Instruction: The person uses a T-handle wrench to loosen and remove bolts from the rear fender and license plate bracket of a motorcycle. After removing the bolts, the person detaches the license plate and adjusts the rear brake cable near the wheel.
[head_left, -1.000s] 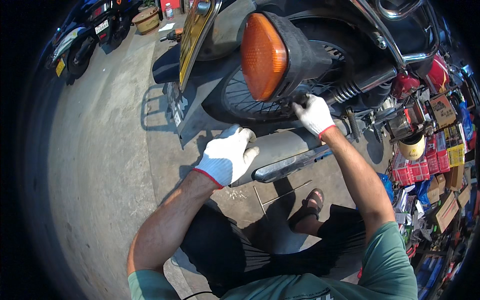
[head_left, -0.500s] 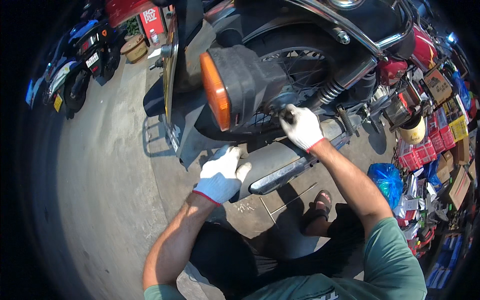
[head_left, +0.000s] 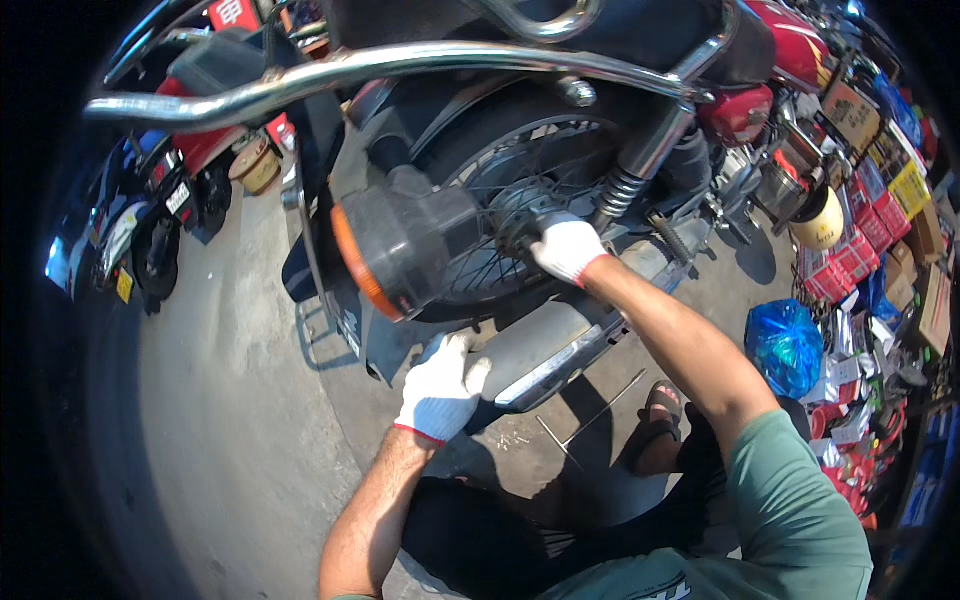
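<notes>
A motorcycle's spoked rear wheel (head_left: 545, 150) stands in front of me, with the grey muffler (head_left: 540, 340) running below it. My left hand (head_left: 440, 385), in a white knitted glove with a red cuff, is curled over the muffler's rear end, thumb on the near side. My right hand (head_left: 568, 247), gloved alike, is at the wheel hub (head_left: 522, 212) with its fingers closed. Whatever lies between those fingers is hidden. A black turn signal with an orange lens (head_left: 362, 262) juts out left of the hub. The shock absorber (head_left: 640, 160) rises right of it.
A chrome rail (head_left: 400, 62) crosses overhead. On the ground near my foot lies a thin T-shaped metal tool (head_left: 568, 440). A blue plastic bag (head_left: 785, 348) and piled red boxes (head_left: 850, 255) are at right. Other parked motorbikes (head_left: 150, 220) stand at far left.
My view has shifted, and the chrome rail now spans the top. My right hand stays at the hub, its fingers now further hidden against it. My left hand remains on the muffler's end.
</notes>
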